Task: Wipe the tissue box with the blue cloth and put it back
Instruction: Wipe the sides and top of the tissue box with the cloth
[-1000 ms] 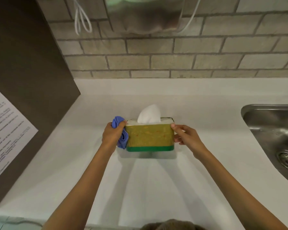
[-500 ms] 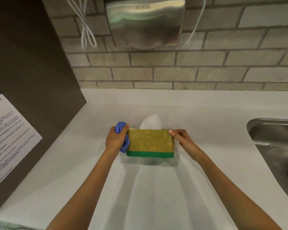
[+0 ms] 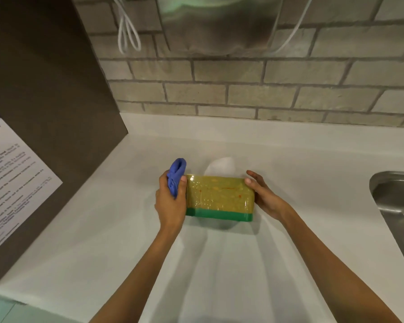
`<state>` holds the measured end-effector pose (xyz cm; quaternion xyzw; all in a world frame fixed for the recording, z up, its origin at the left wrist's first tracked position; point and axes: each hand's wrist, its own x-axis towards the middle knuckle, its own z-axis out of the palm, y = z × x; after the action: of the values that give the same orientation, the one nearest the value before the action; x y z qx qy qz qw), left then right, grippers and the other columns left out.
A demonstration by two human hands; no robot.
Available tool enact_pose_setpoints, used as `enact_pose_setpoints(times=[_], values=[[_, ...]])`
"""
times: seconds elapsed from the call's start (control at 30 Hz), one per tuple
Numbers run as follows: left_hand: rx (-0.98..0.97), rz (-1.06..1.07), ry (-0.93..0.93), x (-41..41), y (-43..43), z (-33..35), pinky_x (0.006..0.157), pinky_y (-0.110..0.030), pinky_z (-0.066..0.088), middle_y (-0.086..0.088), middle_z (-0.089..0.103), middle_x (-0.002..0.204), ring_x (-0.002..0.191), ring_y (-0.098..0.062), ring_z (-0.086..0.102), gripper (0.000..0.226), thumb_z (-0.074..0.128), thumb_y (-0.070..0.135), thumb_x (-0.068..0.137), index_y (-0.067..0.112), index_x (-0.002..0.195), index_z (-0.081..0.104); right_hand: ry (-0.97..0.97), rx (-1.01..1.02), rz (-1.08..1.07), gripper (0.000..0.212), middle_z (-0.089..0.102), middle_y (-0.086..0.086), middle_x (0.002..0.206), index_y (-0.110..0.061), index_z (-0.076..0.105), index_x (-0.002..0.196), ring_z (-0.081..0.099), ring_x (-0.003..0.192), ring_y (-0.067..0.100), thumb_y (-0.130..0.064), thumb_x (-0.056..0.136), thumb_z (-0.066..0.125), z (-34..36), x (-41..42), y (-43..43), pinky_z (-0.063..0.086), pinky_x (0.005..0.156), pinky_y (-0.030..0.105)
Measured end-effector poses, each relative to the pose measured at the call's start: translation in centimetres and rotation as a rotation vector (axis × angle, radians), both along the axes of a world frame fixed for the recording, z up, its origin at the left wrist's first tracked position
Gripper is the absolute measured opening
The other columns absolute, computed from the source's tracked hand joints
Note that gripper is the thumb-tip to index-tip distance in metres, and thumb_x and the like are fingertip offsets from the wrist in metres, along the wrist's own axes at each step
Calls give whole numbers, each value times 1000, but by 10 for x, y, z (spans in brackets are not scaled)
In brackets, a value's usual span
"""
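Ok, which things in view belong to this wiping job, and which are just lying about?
Job: tissue box; blue cloth, gripped in the left hand; right hand holding the box's right end.
Just there: sink, hand dryer, white cables, printed notice on the side panel.

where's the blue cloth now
In the head view, the bunched blue cloth is gripped in the left hand, at the left end of the yellow-and-green tissue box.
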<state>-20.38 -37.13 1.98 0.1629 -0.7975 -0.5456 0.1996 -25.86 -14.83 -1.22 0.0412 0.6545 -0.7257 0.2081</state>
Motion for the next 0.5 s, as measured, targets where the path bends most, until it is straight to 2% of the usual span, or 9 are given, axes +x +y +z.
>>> enact_pose_setpoints(times=[0.07, 0.2, 0.3, 0.4, 0.5], values=[[-94, 5, 102, 6, 4, -3, 87, -39, 50, 0, 62, 106, 99, -20, 58, 38, 51, 36, 92, 22, 127, 47, 14, -8, 7, 71, 52, -6, 108, -25, 19, 144, 55, 97, 7, -36, 82, 54, 7, -3, 0, 46, 84, 25], [-301, -83, 264, 14, 10, -5, 98, -27, 38, -2, 55, 131, 112, -3, 41, 51, 55, 36, 84, 19, 132, 48, 43, -1, 19, 82, 51, -6, 109, -26, 21, 144, 55, 99, 9, -41, 73, 58, 10, -3, -1, 42, 96, 33], [-500, -127, 331, 19, 13, -7, 99, -27, 32, -8, 54, 136, 117, -16, 43, 54, 58, 43, 78, 11, 122, 58, 52, 7, 1, 87, 51, -5, 110, -25, 24, 143, 55, 100, 10, -45, 67, 62, 9, 1, -1, 43, 95, 33], [-415, -87, 336, 12, 10, 0, 94, -35, 40, -9, 60, 125, 110, -23, 49, 47, 52, 44, 82, 11, 114, 63, 53, 14, -13, 87, 52, -3, 108, -24, 27, 141, 56, 99, 11, -44, 67, 70, 9, 5, -3, 43, 96, 35], [-402, -22, 240, 5, 15, 5, 90, -42, 43, -14, 57, 120, 107, -29, 50, 60, 58, 45, 80, 11, 128, 53, 53, 24, -37, 84, 51, 0, 108, -24, 27, 138, 56, 97, 14, -43, 67, 68, 8, 10, -4, 42, 101, 38]])
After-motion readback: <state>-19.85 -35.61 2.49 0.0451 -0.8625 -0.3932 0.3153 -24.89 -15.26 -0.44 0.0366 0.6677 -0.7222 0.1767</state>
